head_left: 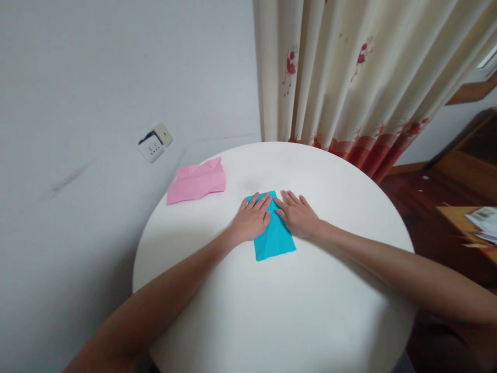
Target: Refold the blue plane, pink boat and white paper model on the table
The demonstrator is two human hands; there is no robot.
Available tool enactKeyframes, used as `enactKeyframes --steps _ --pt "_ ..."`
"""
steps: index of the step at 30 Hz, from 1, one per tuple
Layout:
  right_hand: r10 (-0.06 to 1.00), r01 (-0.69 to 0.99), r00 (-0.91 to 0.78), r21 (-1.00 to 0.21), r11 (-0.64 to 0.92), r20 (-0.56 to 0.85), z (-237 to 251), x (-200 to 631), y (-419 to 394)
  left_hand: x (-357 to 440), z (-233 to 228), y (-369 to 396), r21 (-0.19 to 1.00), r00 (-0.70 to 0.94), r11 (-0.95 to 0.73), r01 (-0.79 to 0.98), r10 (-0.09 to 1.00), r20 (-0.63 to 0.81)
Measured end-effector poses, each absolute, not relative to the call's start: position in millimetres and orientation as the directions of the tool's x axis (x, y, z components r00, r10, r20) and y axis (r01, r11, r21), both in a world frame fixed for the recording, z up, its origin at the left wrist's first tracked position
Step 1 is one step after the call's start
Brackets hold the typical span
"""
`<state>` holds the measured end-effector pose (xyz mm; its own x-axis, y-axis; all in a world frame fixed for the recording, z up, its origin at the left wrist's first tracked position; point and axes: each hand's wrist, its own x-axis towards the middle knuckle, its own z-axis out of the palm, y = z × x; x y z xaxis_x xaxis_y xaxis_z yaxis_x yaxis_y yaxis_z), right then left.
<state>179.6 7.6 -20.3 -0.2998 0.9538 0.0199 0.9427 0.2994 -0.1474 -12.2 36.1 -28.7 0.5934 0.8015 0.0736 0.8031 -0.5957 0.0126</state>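
Observation:
A folded blue paper [276,239] lies near the middle of the round white table [279,311]. My left hand [252,217] rests flat on its upper left part, fingers spread and pointing away from me. My right hand [298,213] presses flat on the upper right part, fingers also extended. The two hands nearly meet over the paper's top edge, and neither hand grips anything. The lower half of the blue paper shows below the hands. A crumpled, folded pink paper [197,181] lies apart at the table's far left edge.
A white wall with a socket plate [154,143] stands to the left. A cream curtain with red flowers [349,77] hangs behind the table. Wooden floor and a wooden surface with papers [479,224] are at the right.

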Motion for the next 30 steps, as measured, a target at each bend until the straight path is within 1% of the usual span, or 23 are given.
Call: enactKeyframes --steps 4,7,14,19,23,27,30 --pt "0.963 0.953 -0.269 -0.136 0.270 0.027 -20 176 41 -13 -29 36 0.002 0.595 -0.598 0.802 0.799 0.090" --pt "0.963 0.954 -0.267 -0.131 0.270 0.040 -23 176 51 -14 -30 35 -0.001 0.595 -0.597 0.802 0.798 0.095" --pt "0.964 0.956 -0.243 -0.139 0.256 0.108 -37 184 36 -13 -30 36 0.009 0.597 -0.600 0.800 0.798 0.088" --pt "0.962 0.952 -0.246 -0.157 0.263 0.119 -36 188 25 -13 -32 37 0.010 0.600 -0.603 0.798 0.795 0.089" --pt "0.947 0.933 -0.301 -0.169 0.317 0.111 -30 188 26 -13 -31 38 0.016 0.602 -0.605 0.796 0.794 0.086" --pt "0.919 0.907 -0.383 -0.153 0.393 0.092 -28 189 33 -12 -31 39 0.034 0.600 -0.604 0.796 0.796 0.075" --pt "0.929 0.916 -0.360 -0.152 0.370 0.089 -30 191 38 -11 -31 39 0.043 0.601 -0.604 0.796 0.796 0.072"
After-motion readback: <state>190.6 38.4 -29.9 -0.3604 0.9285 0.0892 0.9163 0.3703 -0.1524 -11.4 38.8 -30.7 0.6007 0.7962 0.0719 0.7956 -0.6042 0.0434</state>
